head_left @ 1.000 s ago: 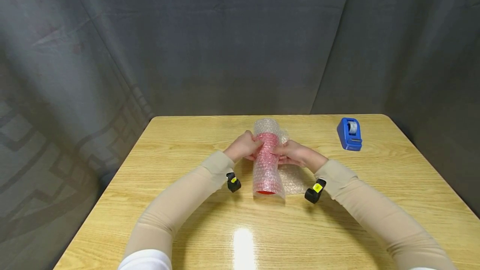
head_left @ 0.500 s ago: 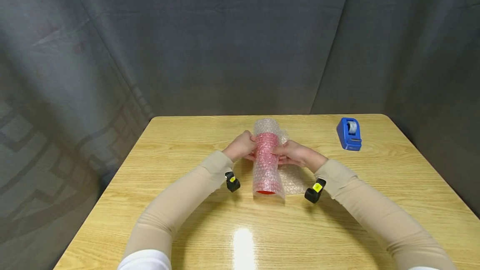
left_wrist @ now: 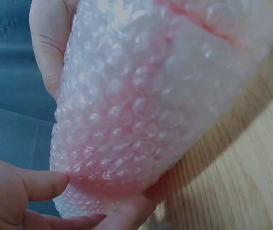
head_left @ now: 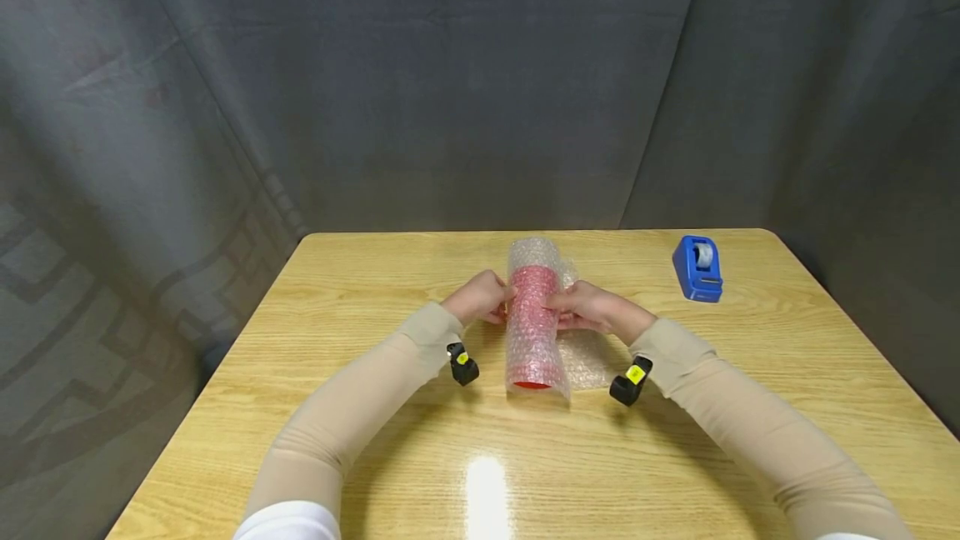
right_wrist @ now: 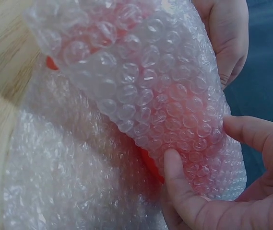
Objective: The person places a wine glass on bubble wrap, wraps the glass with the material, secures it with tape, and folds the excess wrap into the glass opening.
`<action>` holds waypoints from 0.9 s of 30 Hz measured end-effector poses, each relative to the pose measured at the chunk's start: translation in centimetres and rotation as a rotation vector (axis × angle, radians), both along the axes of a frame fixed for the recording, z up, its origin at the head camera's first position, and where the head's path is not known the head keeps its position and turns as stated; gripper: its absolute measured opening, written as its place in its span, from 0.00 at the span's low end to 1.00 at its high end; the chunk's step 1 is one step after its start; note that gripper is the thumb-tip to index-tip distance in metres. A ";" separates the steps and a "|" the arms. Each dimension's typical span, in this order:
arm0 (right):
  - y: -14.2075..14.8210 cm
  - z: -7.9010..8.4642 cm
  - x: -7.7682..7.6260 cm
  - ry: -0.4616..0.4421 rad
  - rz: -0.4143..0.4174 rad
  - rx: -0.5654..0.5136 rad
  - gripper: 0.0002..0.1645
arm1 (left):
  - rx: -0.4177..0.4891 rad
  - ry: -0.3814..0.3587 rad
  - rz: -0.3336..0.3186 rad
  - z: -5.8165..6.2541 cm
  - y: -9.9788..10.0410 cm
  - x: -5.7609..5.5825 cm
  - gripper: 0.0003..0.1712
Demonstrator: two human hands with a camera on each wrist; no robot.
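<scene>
A red object, seemingly a cylinder, lies rolled in clear bubble wrap point(head_left: 534, 323) on the table. Its red end point(head_left: 532, 385) shows at the near opening; the wrap hides the rest of its shape. On the roll's left side, my left hand point(head_left: 482, 297) holds the wrap, thumb at its edge and fingers low against it, as the left wrist view shows. From the right my right hand point(head_left: 588, 307) grips the roll, with the thumb on top and fingers underneath. A loose flap of the wrap point(right_wrist: 74, 158) spreads flat on the table under my right hand.
A blue tape dispenser point(head_left: 698, 269) with a roll of clear tape stands at the back right of the wooden table point(head_left: 390, 457). Dark grey curtains point(head_left: 465, 90) hang behind the table and at both sides.
My left thumb has slid left from the top of the roll to its edge, and the left hand has shifted slightly left. My right hand and the roll stay put.
</scene>
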State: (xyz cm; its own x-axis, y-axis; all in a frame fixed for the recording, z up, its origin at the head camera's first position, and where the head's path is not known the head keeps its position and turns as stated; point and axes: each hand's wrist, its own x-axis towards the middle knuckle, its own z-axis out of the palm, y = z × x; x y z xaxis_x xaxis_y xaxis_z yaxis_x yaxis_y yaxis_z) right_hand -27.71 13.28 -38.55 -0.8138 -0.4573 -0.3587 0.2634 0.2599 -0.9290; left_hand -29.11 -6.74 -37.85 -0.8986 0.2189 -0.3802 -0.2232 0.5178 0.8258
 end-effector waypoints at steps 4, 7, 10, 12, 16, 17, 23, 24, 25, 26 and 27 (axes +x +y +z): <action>0.0 0.0 0.1 -0.002 -0.001 -0.010 0.10 | 0.034 -0.036 0.003 0.1 0.2 0.2 0.14; 0.0 0.0 0.1 -0.004 -0.003 -0.011 0.10 | 0.040 -0.045 0.000 0.2 0.2 0.2 0.15; 0.0 -0.1 0.1 -0.004 0.000 -0.022 0.10 | 0.040 -0.045 -0.002 0.2 0.1 0.2 0.16; 0.0 -0.1 0.1 -0.009 -0.003 -0.033 0.10 | 0.039 -0.044 -0.003 0.2 0.1 0.1 0.16; -0.2 -0.2 0.1 -0.022 -0.003 -0.060 0.10 | 0.037 -0.042 -0.002 0.4 -0.1 0.2 0.17; -0.2 -0.3 0.2 -0.025 -0.003 -0.069 0.10 | 0.036 -0.041 -0.003 0.5 -0.1 0.3 0.17; -0.5 -0.5 0.2 -0.035 -0.004 -0.090 0.10 | 0.006 -0.010 -0.008 0.7 -0.3 0.4 0.17; -0.5 -0.5 0.2 -0.036 -0.008 -0.087 0.09 | 0.001 -0.002 -0.008 0.8 -0.3 0.4 0.17; -0.5 -0.5 0.2 -0.036 -0.009 -0.087 0.09 | -0.001 0.004 -0.008 0.8 -0.3 0.4 0.16; -0.5 -0.5 0.2 -0.036 -0.010 -0.086 0.09 | -0.003 0.008 -0.008 0.8 -0.4 0.4 0.16; -0.5 -0.5 0.1 -0.037 -0.011 -0.084 0.09 | -0.006 0.011 -0.008 0.9 -0.4 0.4 0.16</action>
